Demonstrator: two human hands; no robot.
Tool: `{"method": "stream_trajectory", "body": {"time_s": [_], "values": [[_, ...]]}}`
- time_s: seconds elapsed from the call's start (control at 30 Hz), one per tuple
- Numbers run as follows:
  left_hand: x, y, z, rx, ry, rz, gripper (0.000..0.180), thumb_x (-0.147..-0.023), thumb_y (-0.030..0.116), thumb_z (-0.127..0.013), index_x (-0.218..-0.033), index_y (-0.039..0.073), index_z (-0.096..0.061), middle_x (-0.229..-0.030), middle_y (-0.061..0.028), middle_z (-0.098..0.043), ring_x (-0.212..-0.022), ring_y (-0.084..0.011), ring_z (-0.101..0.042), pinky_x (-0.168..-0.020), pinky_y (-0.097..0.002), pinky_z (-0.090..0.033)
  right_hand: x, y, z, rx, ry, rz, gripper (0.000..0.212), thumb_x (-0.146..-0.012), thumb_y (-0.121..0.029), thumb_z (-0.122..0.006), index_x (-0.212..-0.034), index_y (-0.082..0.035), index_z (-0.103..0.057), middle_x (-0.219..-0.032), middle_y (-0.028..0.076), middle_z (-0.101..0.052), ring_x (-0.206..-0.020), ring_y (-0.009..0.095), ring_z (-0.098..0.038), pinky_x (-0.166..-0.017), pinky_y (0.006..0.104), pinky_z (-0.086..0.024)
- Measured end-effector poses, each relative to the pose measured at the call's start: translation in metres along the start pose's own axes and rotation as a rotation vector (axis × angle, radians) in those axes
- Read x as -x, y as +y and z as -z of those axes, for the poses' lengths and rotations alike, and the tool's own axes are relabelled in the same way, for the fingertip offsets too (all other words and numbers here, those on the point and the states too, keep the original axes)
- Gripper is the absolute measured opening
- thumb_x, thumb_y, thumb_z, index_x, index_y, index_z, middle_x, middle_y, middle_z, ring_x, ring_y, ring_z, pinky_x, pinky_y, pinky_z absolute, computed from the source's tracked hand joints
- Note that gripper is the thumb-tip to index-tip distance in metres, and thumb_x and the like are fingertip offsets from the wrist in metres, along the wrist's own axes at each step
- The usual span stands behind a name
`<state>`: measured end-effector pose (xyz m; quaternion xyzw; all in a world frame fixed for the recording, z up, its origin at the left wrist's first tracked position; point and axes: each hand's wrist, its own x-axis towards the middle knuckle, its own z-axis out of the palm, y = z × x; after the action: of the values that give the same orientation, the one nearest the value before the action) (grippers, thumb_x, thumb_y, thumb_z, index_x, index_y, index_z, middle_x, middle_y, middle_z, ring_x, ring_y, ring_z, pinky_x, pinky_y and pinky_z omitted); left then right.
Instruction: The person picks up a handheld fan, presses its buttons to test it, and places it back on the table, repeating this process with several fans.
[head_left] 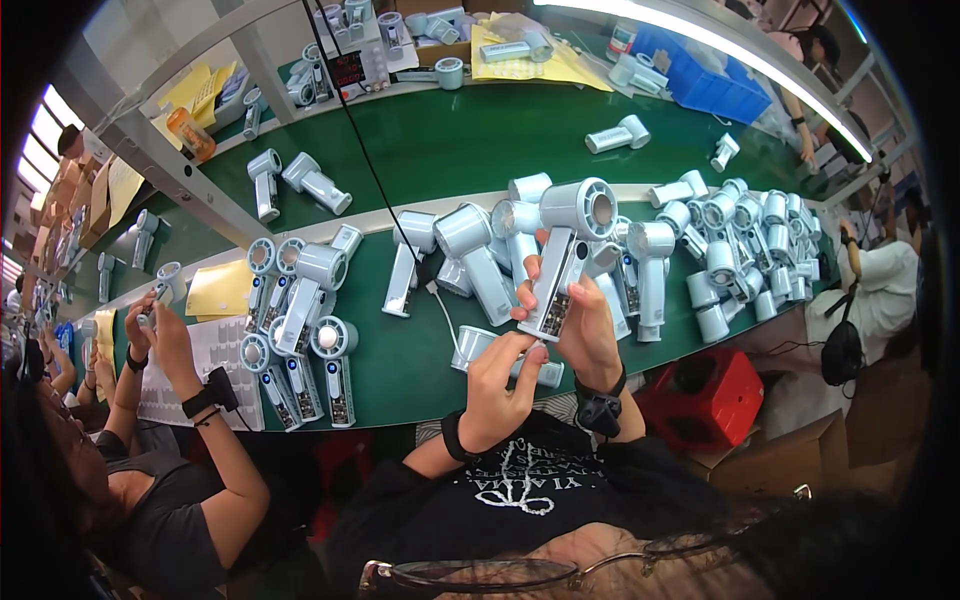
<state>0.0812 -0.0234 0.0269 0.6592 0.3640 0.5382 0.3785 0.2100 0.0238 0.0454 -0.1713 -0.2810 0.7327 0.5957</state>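
Handheld fan unit [565,255], pale blue, held up over the near edge of the green bench [440,150], head end far, handle end toward the person. Open handle face with the circuit board turned toward the camera, likely so the board can be seen and worked on.

Right hand [590,325] grips the handle from the right side, fingers wrapped and pressed together behind it, thumb on the front edge; it steadies the unit. Left hand [500,375] comes from below, fingertips pinched at the bottom end of the handle, thumb and forefinger close together; whether they hold a small part there I cannot tell. Dark bands on both wrists.

Just below the hands another fan body [478,345] lies flat on the bench, white cable beside it. Left of centre, a row of finished-looking fans [300,340] lies side by side, board faces up, sorted as a batch. Far right, a loose pile of fan bodies [745,245], unsorted, heaped at bench end.

Containers: blue bin [705,80] at far right, contents not clear. Red crate [705,395] under the bench near right, looks dark inside, contents cannot tell. Cardboard box [790,460] beside it, interior hidden.

Co-worker at left, hands [160,325] raised, holding a small piece over a white sheet.
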Motion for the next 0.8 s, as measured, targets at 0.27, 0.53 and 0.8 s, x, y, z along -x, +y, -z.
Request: {"method": "stream_trajectory", "body": {"time_s": [0.27,0.53,0.8], "values": [[-0.003,0.002,0.001,0.018,0.023,0.103,0.010,-0.090,0.001,-0.053,-0.082,-0.004,-0.057,-0.066,-0.0083,-0.059,-0.059,-0.0160,-0.058,-0.056,-0.0266,-0.044,-0.001,0.005,0.007,0.085,-0.031,0.076,0.063,-0.087,-0.020,-0.052,-0.142,-0.008,-0.023,-0.108,0.010,-0.044,-0.090,0.023,-0.052,-0.083,0.0391,-0.047],[-0.006,-0.002,0.006,-0.032,-0.011,0.173,0.015,-0.092,0.003,-0.053,-0.079,-0.004,-0.057,-0.060,-0.0059,-0.055,-0.051,-0.0110,-0.053,-0.049,-0.0250,-0.039,0.001,0.014,0.001,0.254,0.093,0.161,0.067,-0.085,-0.023,-0.054,-0.142,-0.008,-0.022,-0.106,0.008,-0.042,-0.088,0.020,-0.051,-0.082,0.0376,-0.043],[-0.007,-0.008,0.011,0.029,-0.058,0.211,0.018,-0.093,0.005,-0.051,-0.079,-0.004,-0.056,-0.059,-0.0042,-0.054,-0.051,-0.0087,-0.049,-0.049,-0.0245,-0.037,0.004,0.024,0.000,0.386,0.110,0.286,0.073,-0.084,-0.025,-0.056,-0.144,-0.010,-0.017,-0.107,0.006,-0.039,-0.089,0.019,-0.049,-0.083,0.0355,-0.041]]}}
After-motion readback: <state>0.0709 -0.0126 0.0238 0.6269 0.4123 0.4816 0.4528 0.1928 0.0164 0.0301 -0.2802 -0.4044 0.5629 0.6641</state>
